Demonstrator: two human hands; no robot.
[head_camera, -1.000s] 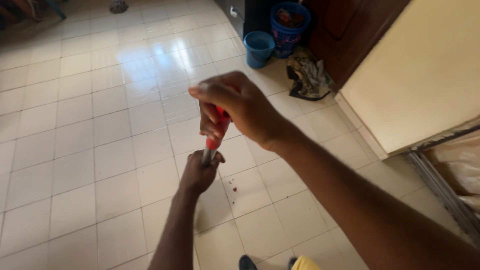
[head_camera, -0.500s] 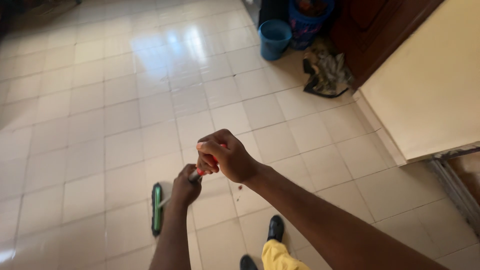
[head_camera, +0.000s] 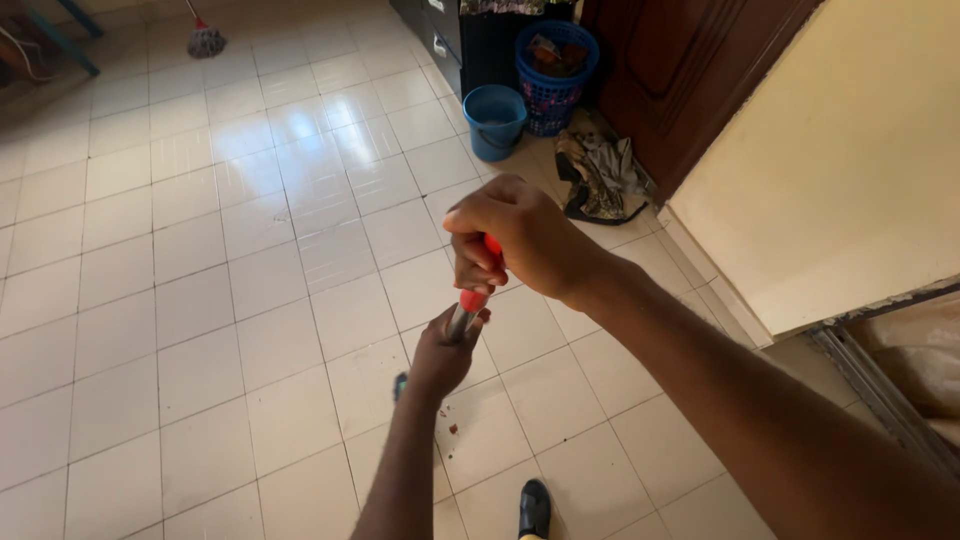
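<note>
I hold the handle (head_camera: 466, 305) with both hands. My right hand (head_camera: 520, 240) is curled tight over the red grip at the top end. My left hand (head_camera: 443, 352) is wrapped round the bare metal shaft just below it, nearer the floor (head_camera: 200, 300). The two hands sit close together, almost touching.

For a good stroke, I judge the following:
- Keep the upper hand as the pivot and let the lower hand drive.
- Slide the lower hand further down the shaft if more pressure is needed at the head.
- Keep the shaft steeply tilted so the head lies flat on the tiles.

The head (head_camera: 400, 382) is almost wholly hidden behind my left wrist; only a small green sliver shows beside it. Small dark specks (head_camera: 452, 428) lie on the tiles just below the left hand.

Materials:
- Handle: slim round metal tube, grey, with a smooth red grip.
- Floor: glossy cream square tiles with thin dark joints, reflecting light.
- Beyond the right hand: a blue plastic bucket (head_camera: 494, 121), a blue mesh basket (head_camera: 554, 60), a crumpled cloth (head_camera: 600, 175) and a dark wooden door (head_camera: 690, 70).
- A dark shoe (head_camera: 535, 508) stands below both hands.
</note>
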